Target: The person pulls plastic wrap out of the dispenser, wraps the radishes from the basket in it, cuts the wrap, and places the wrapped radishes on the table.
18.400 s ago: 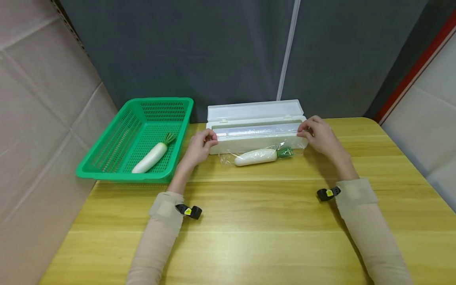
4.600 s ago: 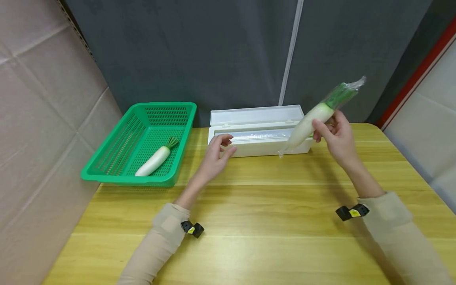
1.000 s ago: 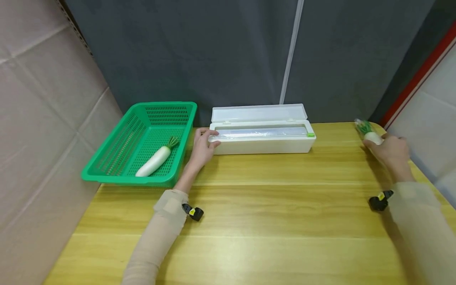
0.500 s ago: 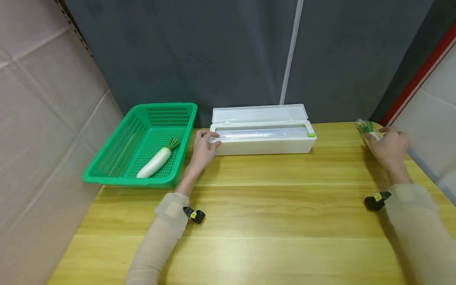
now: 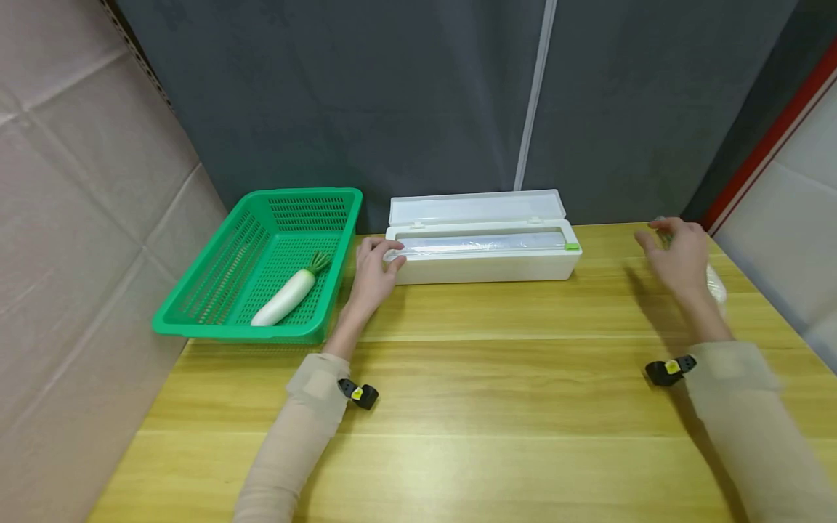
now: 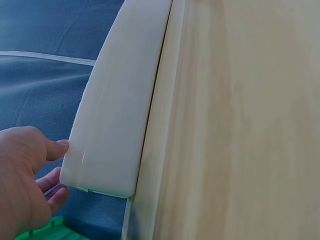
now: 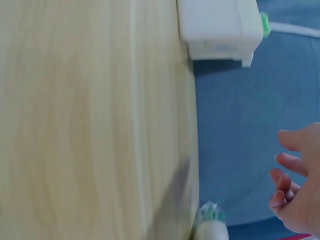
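My left hand (image 5: pixel 371 274) grips the left end of a white cling film box (image 5: pixel 484 270), its thumb and fingers about the corner. The box's lid (image 5: pixel 477 208) stands up at the back, and a film roll (image 5: pixel 480 244) lies inside. In the left wrist view, a fingertip of the left hand (image 6: pixel 25 175) meets the box's edge. My right hand (image 5: pixel 680 258) is raised at the far right with loosely bent fingers and nothing in them. Behind it, a film-wrapped white radish (image 5: pixel 716 285) lies on the table, mostly hidden; in the right wrist view the radish (image 7: pixel 212 231) shows only in part.
A green plastic basket (image 5: pixel 245 332) stands at the left with a bare white radish (image 5: pixel 283 298) in it. A green slider (image 5: pixel 572 247) sits at the box's right end. A dark curtain (image 5: pixel 360 94) hangs behind the wooden table (image 5: pixel 497 392).
Earlier my right hand carried the wrapped radish from the box to the far right. In the last half second it let go and moved left. The left hand keeps its place.
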